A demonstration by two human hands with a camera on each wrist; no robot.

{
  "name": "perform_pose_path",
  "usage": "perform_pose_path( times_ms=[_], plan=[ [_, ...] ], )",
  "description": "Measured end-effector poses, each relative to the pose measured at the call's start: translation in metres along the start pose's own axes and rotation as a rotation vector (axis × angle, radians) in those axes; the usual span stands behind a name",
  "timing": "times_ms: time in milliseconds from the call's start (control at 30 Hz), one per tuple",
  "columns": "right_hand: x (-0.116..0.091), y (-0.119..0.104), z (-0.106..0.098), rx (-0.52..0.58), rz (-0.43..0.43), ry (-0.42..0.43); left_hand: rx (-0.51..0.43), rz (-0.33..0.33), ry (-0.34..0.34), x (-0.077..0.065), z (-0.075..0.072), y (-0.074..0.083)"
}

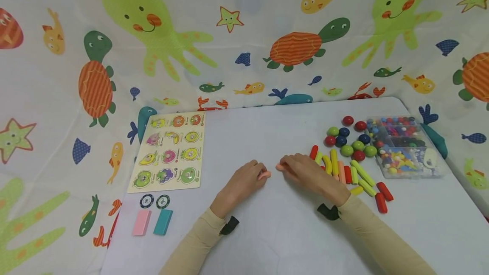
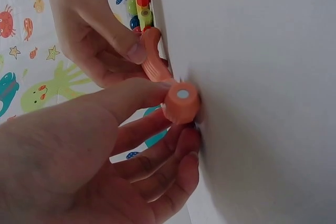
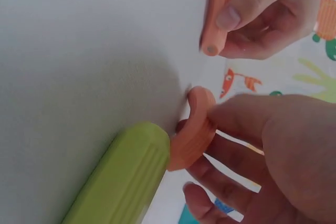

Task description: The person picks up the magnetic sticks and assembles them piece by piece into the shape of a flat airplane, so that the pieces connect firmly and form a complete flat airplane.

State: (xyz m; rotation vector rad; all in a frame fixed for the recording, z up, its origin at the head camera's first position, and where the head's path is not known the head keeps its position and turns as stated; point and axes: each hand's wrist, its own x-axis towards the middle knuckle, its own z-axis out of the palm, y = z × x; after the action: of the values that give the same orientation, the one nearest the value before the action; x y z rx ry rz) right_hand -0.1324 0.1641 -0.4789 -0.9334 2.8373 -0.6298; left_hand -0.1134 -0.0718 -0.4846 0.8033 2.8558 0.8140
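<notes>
Low over the middle of the white table, my left hand [image 1: 242,186] pinches a straight orange modelling-clay stick [image 3: 214,24] between thumb and fingers. Its round end [image 2: 181,103] faces the camera in the left wrist view. A short way to the right, my right hand [image 1: 307,175] holds a second orange clay stick [image 3: 197,132], bent into a curve, with the thumb on one side and fingers on the other. The two sticks are apart, with a narrow gap between the hands in the head view. A green clay stick [image 3: 123,174] lies near the right hand.
Red, yellow, green and orange clay sticks [image 1: 361,173] lie by the right forearm. Beyond them are coloured balls [image 1: 347,150] and a divided bead box [image 1: 410,173]. At left lie a fruit puzzle board [image 1: 179,128], two chips [image 1: 162,201], and pink [image 1: 141,223] and teal blocks [image 1: 163,223].
</notes>
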Motion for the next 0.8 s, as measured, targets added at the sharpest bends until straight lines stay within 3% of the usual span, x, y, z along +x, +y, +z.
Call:
perform_pose_path(
  times_ms=[467,800],
  plan=[
    [0.000,0.004,0.004,-0.087,-0.020,0.112,-0.012,0.005,0.056,0.000,0.002,-0.004],
    [0.009,-0.008,0.008,0.022,0.008,0.059,-0.021,-0.039,0.055,0.001,0.003,-0.004]
  ],
)
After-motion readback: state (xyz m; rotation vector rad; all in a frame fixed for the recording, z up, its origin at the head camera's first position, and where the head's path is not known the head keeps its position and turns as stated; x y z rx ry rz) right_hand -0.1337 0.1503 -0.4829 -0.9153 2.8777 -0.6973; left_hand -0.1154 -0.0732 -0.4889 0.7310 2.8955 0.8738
